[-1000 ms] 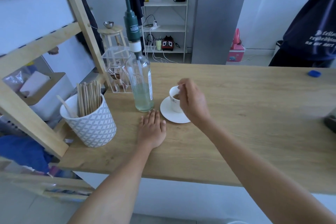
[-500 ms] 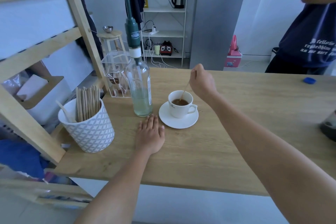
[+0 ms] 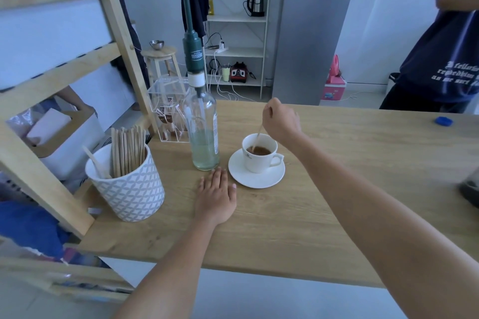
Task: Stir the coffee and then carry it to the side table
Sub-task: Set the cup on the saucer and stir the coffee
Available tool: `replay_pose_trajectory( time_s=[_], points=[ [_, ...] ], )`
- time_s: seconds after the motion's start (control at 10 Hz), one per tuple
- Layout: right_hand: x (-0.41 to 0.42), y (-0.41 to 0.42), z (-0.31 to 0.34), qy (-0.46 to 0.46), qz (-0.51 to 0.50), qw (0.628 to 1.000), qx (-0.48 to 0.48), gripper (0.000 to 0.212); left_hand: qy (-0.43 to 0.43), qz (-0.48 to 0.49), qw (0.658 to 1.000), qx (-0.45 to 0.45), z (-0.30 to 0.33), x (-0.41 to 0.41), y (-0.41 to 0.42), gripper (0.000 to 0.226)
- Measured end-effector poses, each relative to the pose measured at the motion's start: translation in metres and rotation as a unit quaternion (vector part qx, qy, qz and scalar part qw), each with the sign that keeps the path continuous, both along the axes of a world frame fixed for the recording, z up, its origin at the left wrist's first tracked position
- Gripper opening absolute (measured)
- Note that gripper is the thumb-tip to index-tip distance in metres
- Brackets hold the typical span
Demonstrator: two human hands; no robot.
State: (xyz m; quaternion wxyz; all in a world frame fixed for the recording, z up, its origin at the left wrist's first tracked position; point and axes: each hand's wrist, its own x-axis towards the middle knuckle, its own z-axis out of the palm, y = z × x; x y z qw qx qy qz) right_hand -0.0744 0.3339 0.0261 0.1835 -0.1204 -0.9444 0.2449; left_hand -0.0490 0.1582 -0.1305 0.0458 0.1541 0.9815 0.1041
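A white cup [image 3: 259,160] holding brown coffee stands on a white saucer [image 3: 255,179] on the wooden counter [image 3: 337,202]. My right hand [image 3: 281,122] hovers above and behind the cup, pinching a thin wooden stir stick [image 3: 257,138] whose lower end dips into the coffee. My left hand [image 3: 215,194] lies flat on the counter, fingers together, just left of the saucer and in front of the syrup bottle.
A glass syrup bottle [image 3: 203,134] with a green pump stands left of the cup. A patterned white pot [image 3: 127,186] of stir sticks sits further left, by a wooden frame [image 3: 46,171]. A clear sachet box [image 3: 168,109] is behind. A person [image 3: 440,59] stands far right; a blue cap [image 3: 443,121] lies there.
My right hand has risen from low over the cup to above and behind it, uncovering the cup and the stick in the coffee. My left hand stays flat.
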Motion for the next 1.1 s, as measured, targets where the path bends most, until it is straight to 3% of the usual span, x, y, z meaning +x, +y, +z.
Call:
replay_pose_trajectory(
  time_s=[0.2, 0.4, 0.6, 0.8, 1.0, 1.1],
  points=[
    [0.002, 0.009, -0.005, 0.017, -0.033, 0.999, 0.039, 0.017, 0.003, 0.001, 1.0, -0.007, 0.002, 0.001, 0.0, 0.059],
    [-0.003, -0.001, -0.005, 0.017, 0.019, 1.0, 0.004, 0.027, -0.003, 0.0, 1.0, -0.007, 0.003, 0.001, 0.0, 0.06],
    [-0.002, 0.012, -0.005, 0.014, -0.019, 0.999, 0.043, 0.021, 0.005, 0.002, 1.0, -0.006, 0.003, 0.002, 0.001, 0.059],
    [-0.004, 0.001, 0.0, 0.017, 0.031, 0.999, 0.012, 0.025, 0.004, 0.006, 1.0, 0.0, 0.003, 0.002, 0.001, 0.059],
    [-0.003, 0.009, 0.002, 0.033, 0.001, 0.998, 0.05, 0.025, 0.0, 0.005, 1.0, -0.002, 0.003, 0.002, 0.001, 0.06],
    [-0.004, 0.001, 0.002, 0.021, 0.041, 0.999, 0.015, 0.026, 0.0, 0.003, 1.0, -0.007, 0.003, 0.002, 0.0, 0.059]
  ],
)
